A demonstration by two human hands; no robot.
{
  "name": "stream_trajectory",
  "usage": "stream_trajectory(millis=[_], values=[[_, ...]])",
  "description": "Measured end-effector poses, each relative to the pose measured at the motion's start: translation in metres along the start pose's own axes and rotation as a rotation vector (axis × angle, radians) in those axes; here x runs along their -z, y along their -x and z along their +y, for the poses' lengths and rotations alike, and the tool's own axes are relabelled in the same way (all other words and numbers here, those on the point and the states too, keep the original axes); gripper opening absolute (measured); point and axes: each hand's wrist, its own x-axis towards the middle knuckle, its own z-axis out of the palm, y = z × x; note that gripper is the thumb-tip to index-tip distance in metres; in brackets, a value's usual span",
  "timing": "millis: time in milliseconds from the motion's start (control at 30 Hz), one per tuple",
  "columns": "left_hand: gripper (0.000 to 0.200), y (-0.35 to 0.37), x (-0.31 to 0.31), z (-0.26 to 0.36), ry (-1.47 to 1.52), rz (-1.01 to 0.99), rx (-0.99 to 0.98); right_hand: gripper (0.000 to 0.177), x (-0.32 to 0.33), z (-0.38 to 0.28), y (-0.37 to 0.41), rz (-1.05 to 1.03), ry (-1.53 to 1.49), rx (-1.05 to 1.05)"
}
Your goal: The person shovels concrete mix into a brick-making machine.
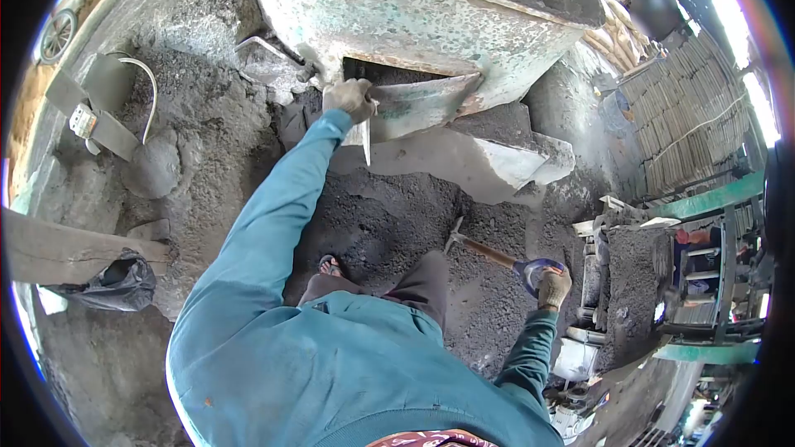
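My gloved left hand [351, 100] is closed on the left end of a worn metal flap [421, 106]. This flap hangs tilted outward below a dark rectangular opening in a big green-and-rust metal bin [397, 12]. At my right side, my gloved right hand [553, 289] is wrapped around the blue D-shaped grip of a shovel [490, 252]. Its wooden shaft slopes away toward my legs, and the blade end rests in loose dark grit [385, 215], where the blade is mostly hidden.
A bent metal rod [277, 48] lies left of the bin. Farther left are a fan-like device [99, 126] and a black plastic bag [120, 281] by a wooden beam. On the right stands a long trough [633, 290] of dark material, with green rails [712, 199] beyond.
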Motion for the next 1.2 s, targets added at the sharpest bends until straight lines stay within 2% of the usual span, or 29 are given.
stream_trajectory(millis=[100,133,233,267,300,367,400,433,467,533,567,600,667,700,767,833,900,967,1033,1100,1133,1200], values=[[0.044,-0.025,0.003,-0.021,-0.027,0.102,-0.159,0.021,-0.024,0.014,0.004,0.077,0.138,0.078],[0.037,-0.032,0.003,-0.029,0.015,0.172,-0.221,0.023,-0.034,0.013,0.005,0.092,0.169,0.072],[0.032,-0.064,-0.032,-0.064,0.985,0.25,-0.077,0.024,-0.051,-0.014,0.019,0.103,0.257,0.088],[0.031,-0.065,-0.025,-0.069,1.166,0.307,0.074,0.024,-0.051,-0.019,0.022,0.088,0.233,0.069],[0.03,-0.068,-0.02,-0.081,1.173,0.361,0.15,0.023,-0.053,-0.022,0.023,0.071,0.21,0.053],[0.031,-0.094,-0.047,-0.13,1.3,0.426,0.221,0.022,-0.059,-0.024,0.026,0.087,0.146,0.039],[0.031,-0.094,-0.044,-0.14,1.635,0.495,0.141,0.022,-0.06,-0.03,0.029,0.081,0.106,0.025],[0.023,-0.136,-0.086,-0.195,1.544,0.445,0.102,0.022,-0.059,-0.032,0.031,0.075,0.063,0.012],[0.023,-0.148,-0.085,-0.222,1.109,0.377,0.124,0.019,-0.06,-0.027,0.028,0.07,0.032,0.049],[0.023,-0.147,-0.049,-0.242,1.077,0.288,0.305,0.015,-0.06,-0.013,0.02,0.088,0.06,0.114],[0.022,-0.139,-0.018,-0.242,1.479,0.248,0.453,0.014,-0.062,-0.014,0.019,0.118,0.119,0.139],[0.021,-0.169,-0.038,-0.281,1.27,0.335,0.361,0.015,-0.067,-0.023,0.018,0.126,0.136,0.163],[0.027,-0.209,-0.051,-0.311,1.388,0.357,0.425,0.015,-0.071,-0.035,0.025,0.144,0.181,0.188],[0.039,-0.207,-0.037,-0.306,1.708,0.279,0.592,0.016,-0.072,-0.032,0.02,0.13,0.197,0.121],[0.015,-0.205,-0.006,-0.273,1.778,0.455,0.8,0.018,-0.074,-0.039,0.011,0.089,0.228,-0.013],[0.013,-0.193,-0.016,-0.269,1.836,0.367,0.566,0.019,-0.076,-0.053,0.012,0.125,0.283,0.042],[0.013,-0.187,-0.042,-0.271,1.754,0.44,0.431,0.02,-0.084,-0.064,0.011,0.132,0.275,0.033],[0.018,-0.129,-0.007,-0.239,0.104,0.32,-0.136,0.022,-0.089,-0.073,0.011,0.127,0.305,0.089],[0.022,-0.089,0.007,-0.206,0.225,0.374,-0.523,0.023,-0.09,-0.07,0.0,0.103,0.371,0.135],[0.019,-0.056,-0.028,-0.208,1.305,-0.081,-0.194,0.022,-0.097,-0.074,-0.004,0.12,0.442,0.122],[0.017,-0.035,-0.047,-0.212,1.817,-0.334,0.04,0.021,-0.097,-0.072,-0.001,0.118,0.485,0.12],[0.012,0.015,-0.067,-0.207,1.172,-0.153,-0.007,0.019,-0.093,-0.05,0.005,0.038,0.055,-0.026]])
